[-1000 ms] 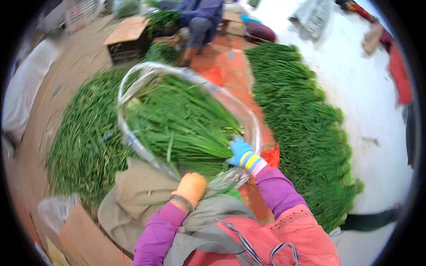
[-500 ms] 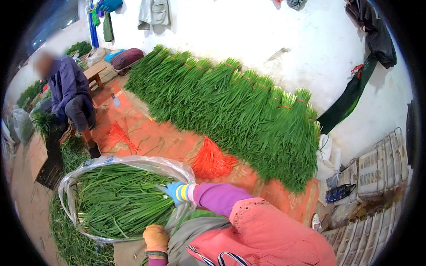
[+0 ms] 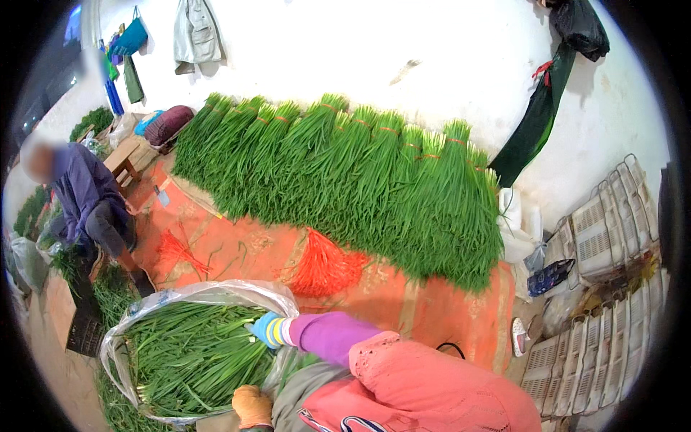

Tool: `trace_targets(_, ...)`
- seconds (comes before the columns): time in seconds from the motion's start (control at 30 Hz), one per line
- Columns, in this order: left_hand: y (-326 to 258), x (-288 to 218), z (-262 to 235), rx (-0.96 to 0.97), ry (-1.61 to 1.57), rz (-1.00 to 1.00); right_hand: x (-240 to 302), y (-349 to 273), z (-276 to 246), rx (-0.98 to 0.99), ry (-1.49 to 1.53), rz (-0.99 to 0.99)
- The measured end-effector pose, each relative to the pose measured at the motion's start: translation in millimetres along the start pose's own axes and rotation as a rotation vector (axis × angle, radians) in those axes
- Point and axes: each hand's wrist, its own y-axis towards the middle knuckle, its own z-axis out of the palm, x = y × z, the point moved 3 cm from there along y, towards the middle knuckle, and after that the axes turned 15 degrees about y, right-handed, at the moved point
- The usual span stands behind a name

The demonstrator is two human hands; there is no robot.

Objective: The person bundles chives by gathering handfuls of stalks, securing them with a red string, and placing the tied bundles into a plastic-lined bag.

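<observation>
1. My right hand point(image 3: 268, 330), in a blue glove with a striped cuff, reaches to the loose long-leaved greens point(image 3: 191, 353); its fingers look partly bent and touch their near ends, but I cannot tell how firmly they hold any.
2. Those greens lie heaped inside a clear plastic bag point(image 3: 216, 291), between seven and eight o'clock from the middle of my view. My right hand is at the bag's two o'clock side.
3. My left hand point(image 3: 252, 405), in an orange glove, is just outside the bag at its half past four. It looks loosely curled; I cannot tell what, if anything, it grips.
4. Toward two o'clock from the bag, red strands point(image 3: 324, 265) lie fanned on an orange mat point(image 3: 432, 320).
5. Beyond them, a row of tied green bundles point(image 3: 345, 191) lies along the white wall point(image 3: 446, 43).
6. At eleven o'clock from the bag, a co-worker point(image 3: 90, 187) in a dark purple top sits.
</observation>
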Motion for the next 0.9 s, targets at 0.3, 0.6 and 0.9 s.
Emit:
trace_targets(0.3,3.2,6.3,-41.0,0.158,-0.186,-0.041,-11.0,-12.9,-3.2,0.073,0.150,0.030)
trace_targets(0.6,1.8,1.0,-28.0,0.309,-0.169,-0.132,20.8,35.5,-79.9,0.285,-0.072,-0.102)
trace_targets(0.9,45.5,-25.4,-72.7,0.201,-2.564,-0.288,89.4,49.1,-166.9,0.418,-0.077,-0.160)
